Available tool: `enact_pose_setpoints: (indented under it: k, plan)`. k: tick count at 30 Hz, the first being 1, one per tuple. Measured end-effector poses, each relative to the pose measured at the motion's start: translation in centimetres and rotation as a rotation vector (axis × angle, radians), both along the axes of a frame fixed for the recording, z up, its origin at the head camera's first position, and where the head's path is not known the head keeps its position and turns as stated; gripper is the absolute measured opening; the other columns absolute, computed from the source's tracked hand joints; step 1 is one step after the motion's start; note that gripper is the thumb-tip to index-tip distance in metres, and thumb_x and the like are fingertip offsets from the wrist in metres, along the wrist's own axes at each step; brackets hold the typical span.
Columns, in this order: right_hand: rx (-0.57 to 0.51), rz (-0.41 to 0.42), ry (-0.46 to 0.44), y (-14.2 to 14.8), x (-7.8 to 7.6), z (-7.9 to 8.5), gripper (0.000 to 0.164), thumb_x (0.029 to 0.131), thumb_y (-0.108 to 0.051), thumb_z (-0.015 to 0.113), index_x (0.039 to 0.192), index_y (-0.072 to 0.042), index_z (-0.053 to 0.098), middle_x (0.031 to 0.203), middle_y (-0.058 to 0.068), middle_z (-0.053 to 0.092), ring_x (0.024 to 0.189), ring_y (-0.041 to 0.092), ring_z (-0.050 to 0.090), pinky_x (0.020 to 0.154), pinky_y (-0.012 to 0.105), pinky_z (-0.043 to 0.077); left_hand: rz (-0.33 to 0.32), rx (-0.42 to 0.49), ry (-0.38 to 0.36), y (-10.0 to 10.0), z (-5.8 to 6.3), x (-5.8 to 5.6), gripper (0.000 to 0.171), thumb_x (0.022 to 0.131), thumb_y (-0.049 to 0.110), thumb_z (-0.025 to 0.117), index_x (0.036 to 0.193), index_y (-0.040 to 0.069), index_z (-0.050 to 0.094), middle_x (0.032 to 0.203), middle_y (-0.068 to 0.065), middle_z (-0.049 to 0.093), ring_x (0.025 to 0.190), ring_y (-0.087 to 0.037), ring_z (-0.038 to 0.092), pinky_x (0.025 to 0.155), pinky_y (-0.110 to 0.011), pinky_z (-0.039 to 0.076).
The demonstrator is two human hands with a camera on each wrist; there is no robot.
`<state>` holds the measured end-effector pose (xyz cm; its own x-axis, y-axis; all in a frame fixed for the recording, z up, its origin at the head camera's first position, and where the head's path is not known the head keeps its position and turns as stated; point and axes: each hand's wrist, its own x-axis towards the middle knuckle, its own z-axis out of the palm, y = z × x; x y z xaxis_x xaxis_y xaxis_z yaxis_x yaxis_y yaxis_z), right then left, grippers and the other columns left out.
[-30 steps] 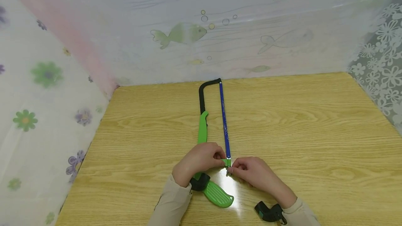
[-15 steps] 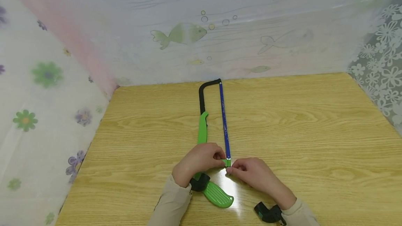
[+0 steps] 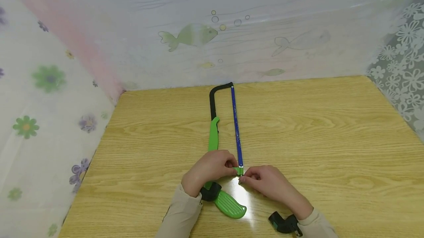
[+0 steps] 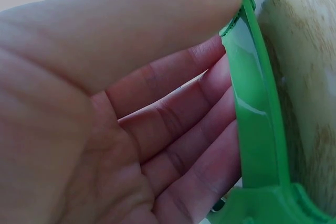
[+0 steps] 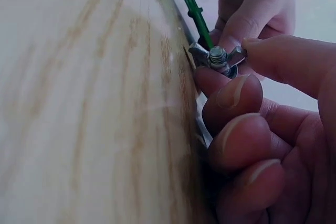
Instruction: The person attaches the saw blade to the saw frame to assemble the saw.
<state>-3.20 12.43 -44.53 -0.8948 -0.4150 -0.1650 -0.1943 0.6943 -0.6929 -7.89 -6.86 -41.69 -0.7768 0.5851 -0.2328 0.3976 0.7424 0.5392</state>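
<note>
A hacksaw with a green and black frame (image 3: 214, 135) lies flat on the wooden table, its blue blade (image 3: 236, 127) on the right side. The ribbed green handle (image 3: 231, 205) points toward the person. My left hand (image 3: 212, 165) lies across the frame and grips the green part by the blade's near end; in the left wrist view its thumb and fingers hold the green frame (image 4: 254, 114). At that end, my right hand (image 3: 269, 181) pinches a metal wing nut (image 5: 231, 59) between thumb and forefinger. A threaded bolt end (image 5: 217, 54) sticks out through the nut.
Black wrist devices (image 3: 285, 223) sit at both wrists, the left one over the saw's handle. The wooden table (image 3: 314, 127) meets a patterned curtain (image 3: 251, 46) at the back, near the saw's far end.
The right fingers and thumb have shifted slightly around the wing nut, covering it and then showing part of it again. The left hand and the hacksaw have stayed in place.
</note>
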Motion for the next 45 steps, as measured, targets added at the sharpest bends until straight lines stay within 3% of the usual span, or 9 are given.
enact_pose_setpoints:
  k: [10, 26, 45]
  plan:
    - [-0.024, -0.007, -0.019, 0.08, -0.06, -0.07, 0.016, 0.084, -0.044, 0.056, 0.078, -0.032, 0.063, 0.052, -0.016, 0.047, 0.044, 0.003, 0.043, 0.046, 0.022, 0.034, 0.006, 0.010, -0.003, -0.04, -0.24, -0.06, 0.008, 0.078, 0.025, 0.068, 0.084, 0.020, 0.067, 0.077, 0.015, 0.055, 0.067, -0.001, 0.048, 0.062, -0.019, 0.039]
    - [-0.070, -0.051, -0.055, 0.08, -0.05, 0.00, 0.022, 0.079, -0.051, 0.058, 0.072, -0.030, 0.058, 0.051, -0.012, 0.046, 0.038, 0.006, 0.040, 0.041, 0.023, 0.031, 0.005, 0.017, -0.002, -0.07, -0.12, -0.02, 0.009, 0.078, 0.026, 0.067, 0.086, 0.020, 0.067, 0.077, 0.015, 0.055, 0.067, -0.001, 0.048, 0.062, -0.018, 0.040]
    - [-0.095, -0.029, -0.076, 0.19, -0.04, -0.06, 0.020, 0.082, -0.046, 0.057, 0.074, -0.028, 0.060, 0.051, -0.012, 0.046, 0.036, 0.007, 0.042, 0.040, 0.024, 0.033, -0.003, 0.013, -0.003, -0.06, -0.17, -0.02, 0.009, 0.078, 0.025, 0.067, 0.085, 0.020, 0.067, 0.077, 0.015, 0.054, 0.066, -0.001, 0.048, 0.061, -0.018, 0.039]
